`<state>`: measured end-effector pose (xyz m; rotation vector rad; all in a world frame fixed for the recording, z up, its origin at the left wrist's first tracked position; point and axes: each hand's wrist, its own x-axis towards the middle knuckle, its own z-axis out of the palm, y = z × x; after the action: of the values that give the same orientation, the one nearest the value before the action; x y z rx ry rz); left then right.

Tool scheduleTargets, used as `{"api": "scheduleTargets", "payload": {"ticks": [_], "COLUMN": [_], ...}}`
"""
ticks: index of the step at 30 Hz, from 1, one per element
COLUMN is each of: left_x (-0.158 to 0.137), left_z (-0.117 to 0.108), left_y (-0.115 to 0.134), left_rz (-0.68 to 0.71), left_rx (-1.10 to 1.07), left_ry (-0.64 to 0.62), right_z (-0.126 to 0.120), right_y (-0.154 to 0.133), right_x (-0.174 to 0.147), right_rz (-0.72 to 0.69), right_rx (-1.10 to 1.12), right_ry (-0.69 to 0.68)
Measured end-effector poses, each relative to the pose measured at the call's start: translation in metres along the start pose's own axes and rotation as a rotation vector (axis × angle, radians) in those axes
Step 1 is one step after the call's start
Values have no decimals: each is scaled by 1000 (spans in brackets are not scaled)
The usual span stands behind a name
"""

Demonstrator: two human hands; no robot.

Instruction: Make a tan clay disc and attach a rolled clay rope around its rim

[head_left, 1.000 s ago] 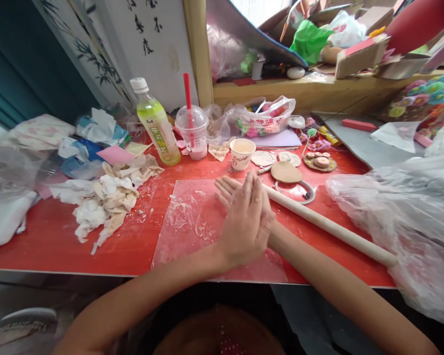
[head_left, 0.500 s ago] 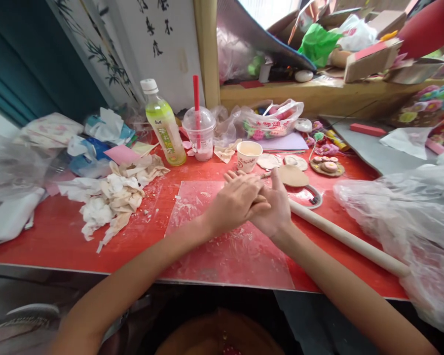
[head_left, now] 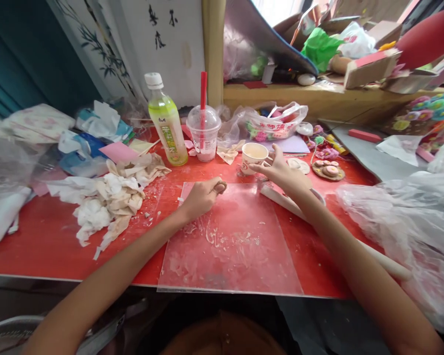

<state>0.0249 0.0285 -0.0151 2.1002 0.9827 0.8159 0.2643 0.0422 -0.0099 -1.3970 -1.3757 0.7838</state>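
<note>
My left hand (head_left: 203,198) is closed around a small lump of brown clay (head_left: 220,187), held above the upper left of a clear plastic sheet (head_left: 229,256) with pale scraps on it. At the right side of a paper cup (head_left: 252,153) is my right hand (head_left: 286,172), thumb and fingers apart; whether they touch the cup I cannot tell. Beneath my right forearm lies a long pale rod (head_left: 281,198), partly covered by the arm. Past that hand sits a round clay piece with pink flowers (head_left: 328,170).
Crumpled tissues (head_left: 114,197) lie on the left of the red table (head_left: 52,241). Behind stand a green drink bottle (head_left: 167,130) and a lidded plastic cup (head_left: 203,133) with a red straw. A clear plastic bag (head_left: 399,212) spreads on the right.
My hands, pressed together before, have separated. The left moved left and down with the clay lump now visible in it; the right reached out to the paper cup.
</note>
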Motion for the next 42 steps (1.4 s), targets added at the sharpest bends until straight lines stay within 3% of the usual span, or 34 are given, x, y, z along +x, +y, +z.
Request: {"api": "scheduleTargets", "payload": {"ticks": [4, 7, 13, 21, 27, 34, 38, 42], "left_x": [3, 4, 1, 1, -2, -8, -13, -17], "left_z": [3, 1, -5, 1, 3, 0, 2, 3], "left_y": [-1, 0, -3, -8, -4, 5, 8, 18], "left_rz": [8, -79, -138, -235, -183, -42, -20, -107], "left_rx": [-156, -329, -368, -620, -442, -104, -21, -142], "left_ry": [-124, -196, -141, -84, -269, -310, -234, -135], "right_z": [6, 9, 14, 18, 15, 7, 5, 7], "right_y": [7, 5, -4, 13, 0, -34, -39, -40], "right_x": [15, 15, 10, 19, 14, -27, -49, -62], "right_rz": [-1, -32, -90, -177, -230, -245, -225, -200], "right_rx": [-40, -63, -71, -14, 31, 23, 14, 30], "right_ry": [-51, -47, -87, -47, -31, -27, -18, -48]}}
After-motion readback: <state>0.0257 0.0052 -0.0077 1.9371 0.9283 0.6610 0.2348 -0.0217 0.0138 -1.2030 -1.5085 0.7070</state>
